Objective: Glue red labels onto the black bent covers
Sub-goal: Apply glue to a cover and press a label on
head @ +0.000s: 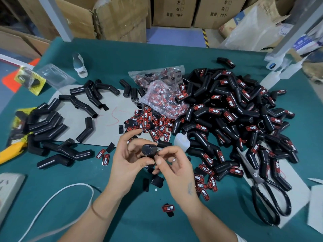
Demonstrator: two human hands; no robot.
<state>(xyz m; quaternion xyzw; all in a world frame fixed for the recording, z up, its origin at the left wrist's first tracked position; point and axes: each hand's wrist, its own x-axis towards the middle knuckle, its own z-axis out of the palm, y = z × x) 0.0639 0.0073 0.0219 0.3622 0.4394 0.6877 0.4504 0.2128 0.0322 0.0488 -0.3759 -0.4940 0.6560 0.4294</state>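
Green work table [122, 55], stockroom cartons behind.
Black bent cover [148, 149] near front edge, gripped by curled left hand [128, 158]; right hand [176, 169] pinches its underside. Loose red labels [152, 124] mid-table; labelled covers [236, 119] heaped toward right edge.

Two hands, left [129, 154] and right [174, 165]. One pair of scissors [265, 187]. Two bags of labels [162, 95]. One small glue bottle [180, 141] mid-worktop. Bent covers: too many to count, labelled heap [236, 116] right, plain ones [57, 126] left. Loose red labels [150, 124]: dozens.
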